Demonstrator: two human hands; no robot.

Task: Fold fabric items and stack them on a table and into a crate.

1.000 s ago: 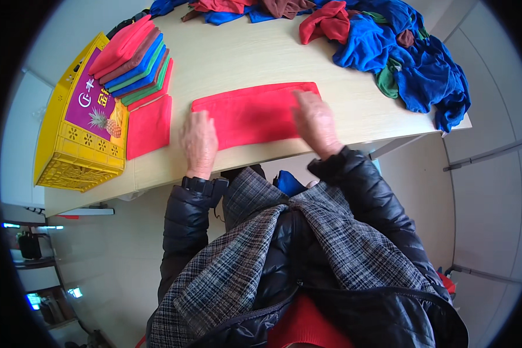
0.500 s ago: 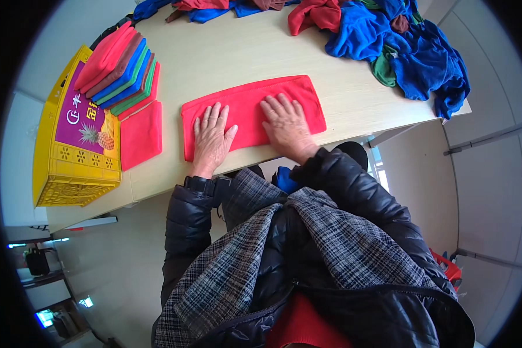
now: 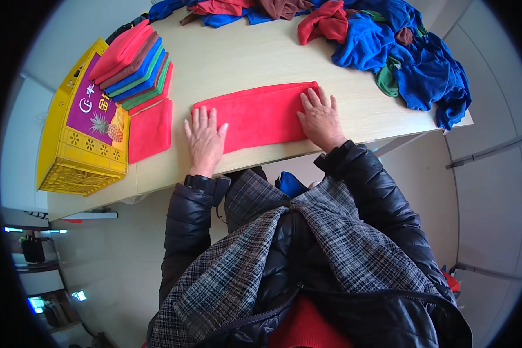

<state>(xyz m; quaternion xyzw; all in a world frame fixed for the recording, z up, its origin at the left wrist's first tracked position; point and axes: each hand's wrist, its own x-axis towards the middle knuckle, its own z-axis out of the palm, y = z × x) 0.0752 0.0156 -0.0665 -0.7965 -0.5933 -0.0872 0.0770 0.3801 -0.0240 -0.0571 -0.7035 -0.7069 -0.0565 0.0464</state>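
Head view: you look down at a pale wooden bench (image 3: 255,58) with your forearms coming in from below.
Red cloth: a folded red cloth (image 3: 258,113) lies flat near the bench's front edge, long side across.
Left hand: your left hand (image 3: 205,138) lies flat, fingers spread, on the cloth's left end.
Right hand: your right hand (image 3: 319,116) presses palm-down, fingers spread, on the cloth's right end.
Hands: both open and well apart, gripping nothing.
Left side: a small folded red cloth (image 3: 149,130) lies beside a stack of folded cloths (image 3: 134,66) resting partly on a yellow crate (image 3: 78,148).
Far right: a heap of loose blue, red and green cloths (image 3: 412,58).
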